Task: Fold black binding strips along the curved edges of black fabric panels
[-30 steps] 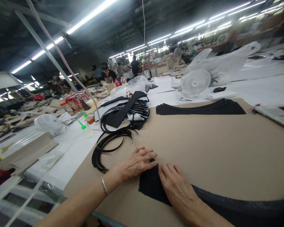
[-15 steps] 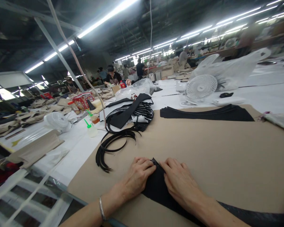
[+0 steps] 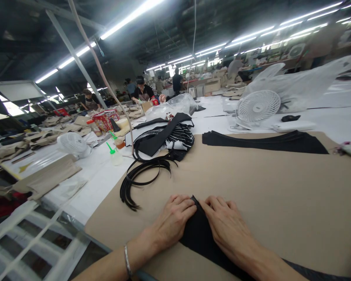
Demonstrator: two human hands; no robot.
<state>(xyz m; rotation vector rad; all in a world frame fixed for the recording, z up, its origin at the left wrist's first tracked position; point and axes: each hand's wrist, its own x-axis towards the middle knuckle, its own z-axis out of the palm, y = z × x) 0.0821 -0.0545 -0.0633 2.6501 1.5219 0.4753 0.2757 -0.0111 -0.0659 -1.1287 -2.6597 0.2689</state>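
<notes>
A black fabric piece [image 3: 199, 235] lies on the brown paper sheet [image 3: 260, 183] at the near edge. My left hand [image 3: 173, 222] rests on its left edge, fingers curled down against the cloth near its top corner. My right hand [image 3: 226, 226] lies on the fabric just to the right, fingers bent and pressing beside the same corner. The fingertips of both hands nearly meet at that corner. A silver bracelet [image 3: 127, 260] sits on my left wrist.
A bundle of black straps [image 3: 140, 177] curls left of my hands. Striped and black fabric [image 3: 166, 138] is piled behind it, and a long black fabric stack [image 3: 266, 140] lies farther right. Two white fans [image 3: 257, 107] [image 3: 73, 144], glue bottles [image 3: 114, 155] and plastic bags stand around. Other people work far behind.
Both hands have drawn closer together at the fabric's top corner, and the fabric piece has turned so the corner points away. The view shifted slightly.
</notes>
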